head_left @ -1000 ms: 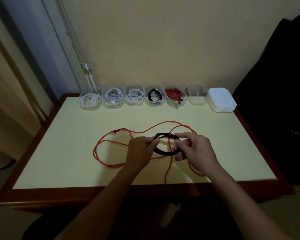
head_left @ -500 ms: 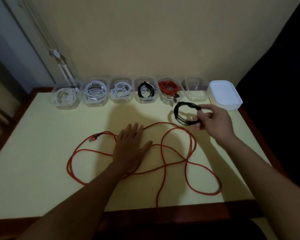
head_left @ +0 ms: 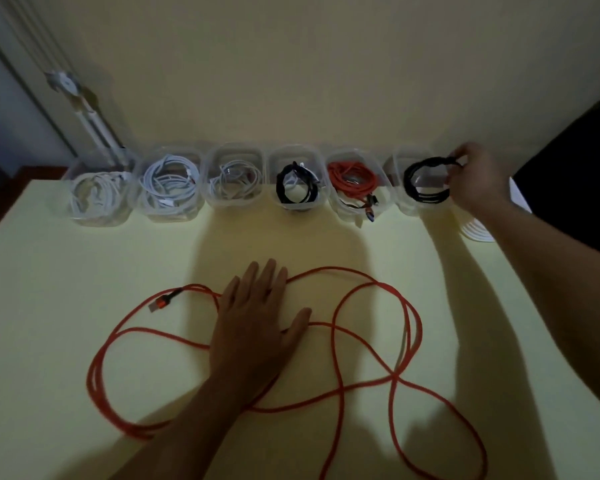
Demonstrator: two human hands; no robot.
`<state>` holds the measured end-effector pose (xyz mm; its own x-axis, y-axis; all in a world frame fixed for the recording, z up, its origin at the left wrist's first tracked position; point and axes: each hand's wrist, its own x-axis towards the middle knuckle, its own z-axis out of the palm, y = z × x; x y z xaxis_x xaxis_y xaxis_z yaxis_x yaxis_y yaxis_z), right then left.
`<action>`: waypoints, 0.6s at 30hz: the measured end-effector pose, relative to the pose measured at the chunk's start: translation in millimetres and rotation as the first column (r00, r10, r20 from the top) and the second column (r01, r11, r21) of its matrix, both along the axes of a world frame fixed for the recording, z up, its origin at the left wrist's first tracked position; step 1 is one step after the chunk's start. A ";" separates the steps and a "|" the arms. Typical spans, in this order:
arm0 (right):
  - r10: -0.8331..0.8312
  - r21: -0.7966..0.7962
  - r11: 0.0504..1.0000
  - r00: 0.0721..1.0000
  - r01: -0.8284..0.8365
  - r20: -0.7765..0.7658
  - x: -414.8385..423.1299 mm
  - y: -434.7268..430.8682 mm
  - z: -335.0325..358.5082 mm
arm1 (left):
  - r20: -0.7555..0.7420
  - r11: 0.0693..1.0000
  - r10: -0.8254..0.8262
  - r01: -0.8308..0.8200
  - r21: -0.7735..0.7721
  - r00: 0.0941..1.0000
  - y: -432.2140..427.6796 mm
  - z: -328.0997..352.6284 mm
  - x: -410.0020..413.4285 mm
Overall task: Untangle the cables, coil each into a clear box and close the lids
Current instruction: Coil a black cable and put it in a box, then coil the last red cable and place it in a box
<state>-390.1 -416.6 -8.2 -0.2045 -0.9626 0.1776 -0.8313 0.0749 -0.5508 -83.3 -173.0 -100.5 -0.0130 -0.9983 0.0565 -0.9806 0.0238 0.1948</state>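
The right hand's fingers [head_left: 465, 157] pinched the top right edge of the coiled black cable [head_left: 423, 183], thumb and fingertips curled around its bundled turns. The right hand [head_left: 471, 178] held the coil tilted over the last clear box [head_left: 395, 188] at the right end of the row; whether its lower edge already sat inside could not be told. The pinch caught only one spot, so the loose turns would likely spring apart on release and ride up over the rim, which would later stop a lid from seating. A plug [head_left: 369, 209] hanging out of the neighbouring red-filled box showed that same trouble.

The left hand [head_left: 253, 327] lay flat on the table [head_left: 49, 271], fingers [head_left: 264, 278] straight and close together, thumb spread, pressing on the loose red cable [head_left: 329, 268]. That cable sprawled in crossing loops, one strand running off the near edge. Lifting it carelessly could tighten those crossings into a knot, or its weight could drag it to the floor.

The stack of white lids [head_left: 475, 233] sat just beneath the right forearm, where a hasty withdrawal might knock it.
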 end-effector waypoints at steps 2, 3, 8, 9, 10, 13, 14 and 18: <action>0.037 0.036 0.999 0.990 -0.032 -0.140 9.0 -7.8 -1.8 | -0.005 1.000 0.004 -0.004 0.000 1.000 -0.9 -1.0 0.3; 0.049 0.053 0.998 0.982 -0.041 -0.180 10.4 -13.6 -4.5 | -0.007 1.000 0.003 -0.003 0.001 1.000 -1.2 -1.6 0.3; 0.117 0.070 0.992 0.958 -0.102 -0.263 5.8 -32.8 -19.8 | -0.015 1.000 0.007 -0.007 -0.004 1.000 -1.7 -2.8 0.6; 0.136 0.081 0.990 0.950 -0.118 -0.280 5.0 -33.7 -21.7 | -0.017 1.000 0.009 -0.009 -0.004 1.000 -1.7 -3.0 0.4; 0.158 0.088 0.987 0.935 -0.137 -0.318 4.7 -33.8 -24.1 | -0.021 1.000 0.010 -0.010 -0.005 1.000 -1.9 -3.2 0.4; 0.173 0.058 0.985 0.887 -0.165 -0.428 5.9 -28.4 -27.0 | -0.026 1.000 0.010 -0.010 -0.008 1.000 -1.8 -3.7 0.0; 0.178 0.044 0.983 0.886 -0.176 -0.427 6.8 -26.3 -27.7 | -0.024 1.000 0.010 -0.010 -0.010 1.000 -1.6 -3.7 -0.1; 0.170 -0.093 0.972 0.923 -0.214 -0.345 16.1 -3.7 -25.5 | -0.029 1.000 0.012 -0.013 -0.024 1.000 -1.1 -4.0 -0.1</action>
